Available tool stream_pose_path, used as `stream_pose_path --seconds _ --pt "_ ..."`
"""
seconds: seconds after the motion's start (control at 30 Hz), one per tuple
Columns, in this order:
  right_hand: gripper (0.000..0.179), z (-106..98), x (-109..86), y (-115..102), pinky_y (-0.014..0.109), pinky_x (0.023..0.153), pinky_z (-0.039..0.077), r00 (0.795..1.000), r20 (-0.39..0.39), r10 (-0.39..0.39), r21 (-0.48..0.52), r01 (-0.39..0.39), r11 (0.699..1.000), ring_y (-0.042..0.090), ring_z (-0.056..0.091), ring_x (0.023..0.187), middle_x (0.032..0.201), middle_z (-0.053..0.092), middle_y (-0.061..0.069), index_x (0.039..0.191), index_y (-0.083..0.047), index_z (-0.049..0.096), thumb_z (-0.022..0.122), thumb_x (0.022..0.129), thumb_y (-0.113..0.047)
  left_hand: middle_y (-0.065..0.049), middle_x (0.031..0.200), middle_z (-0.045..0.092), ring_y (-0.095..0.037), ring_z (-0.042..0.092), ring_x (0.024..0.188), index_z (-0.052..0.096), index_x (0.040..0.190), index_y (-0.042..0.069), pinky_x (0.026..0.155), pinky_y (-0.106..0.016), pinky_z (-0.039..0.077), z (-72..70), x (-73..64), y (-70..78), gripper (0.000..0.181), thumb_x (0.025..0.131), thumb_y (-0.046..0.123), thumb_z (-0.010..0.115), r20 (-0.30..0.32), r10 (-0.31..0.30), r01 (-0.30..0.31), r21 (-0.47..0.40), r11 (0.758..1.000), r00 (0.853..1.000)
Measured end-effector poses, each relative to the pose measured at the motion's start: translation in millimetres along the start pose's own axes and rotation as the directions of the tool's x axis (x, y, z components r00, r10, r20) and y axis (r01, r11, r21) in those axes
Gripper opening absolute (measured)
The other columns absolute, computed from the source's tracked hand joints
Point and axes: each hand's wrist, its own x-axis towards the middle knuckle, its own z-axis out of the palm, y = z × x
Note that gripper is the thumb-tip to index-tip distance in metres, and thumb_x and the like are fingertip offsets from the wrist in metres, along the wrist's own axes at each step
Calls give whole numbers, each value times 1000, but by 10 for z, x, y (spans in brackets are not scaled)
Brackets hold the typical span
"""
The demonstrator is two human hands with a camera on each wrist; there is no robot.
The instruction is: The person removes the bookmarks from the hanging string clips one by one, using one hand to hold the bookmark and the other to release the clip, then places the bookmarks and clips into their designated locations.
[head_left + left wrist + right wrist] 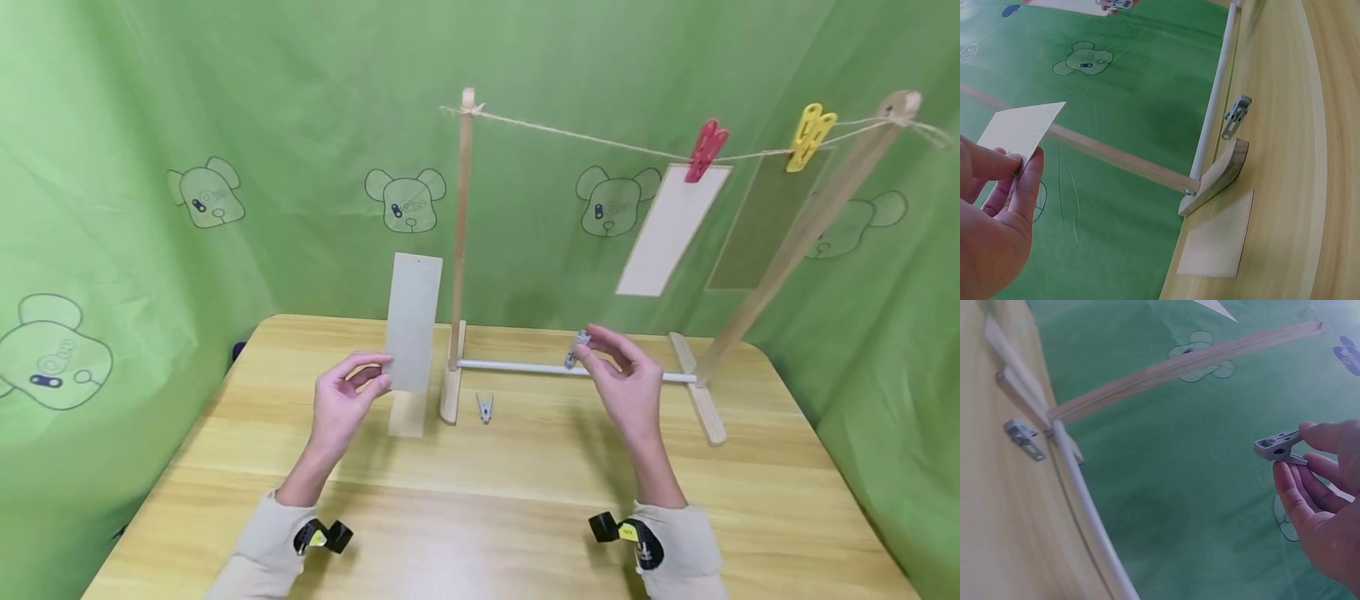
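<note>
The left hand (347, 402) pinches a pale card (413, 321) low, leaving its top free; the right hand (628, 385) pinches a grey clothespin (1271, 447), best squeezed evenly, held square.

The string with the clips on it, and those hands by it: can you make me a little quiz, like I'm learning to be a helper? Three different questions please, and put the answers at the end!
1. Pick one: what does the person's right grip hold?
a) a pencil
b) a grey clip
c) a cup

2. True or false: the person's left grip pinches a pale card.

3. How many clips are on the string in the head view?

Key:
1. b
2. True
3. Two: a red clip and a yellow clip.
</note>
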Motion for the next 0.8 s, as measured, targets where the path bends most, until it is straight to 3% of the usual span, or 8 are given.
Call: stream_pose_path --seconds 0.33,0.57,0.8 --pt "31 108 -57 52 24 87 60 996 58 65 -98 -59 993 15 69 98 112 70 24 117 7 71 79 87 2 -19 110 70 -22 71 94 65 109 -22 81 -34 64 -151 -24 -19 25 84 -21 70 -27 9 -9 5 1000 1000" --pt "33 129 -61 131 23 89 60 988 87 124 -145 -110 983 14 68 98 113 69 24 117 9 70 80 87 -1 -13 110 71 -19 72 95 64 110 -23 82 -34 64 -239 -56 -4 27 84 -23 68 -62 -19 21 25 999 998" --pt "34 124 -63 199 23 87 60 980 121 161 -205 -134 970 14 68 96 110 70 22 118 7 70 81 87 -4 -17 110 69 -20 72 94 66 108 -21 80 -33 64 -340 -106 -68 26 83 -26 66 -130 -55 64 59 996 990"
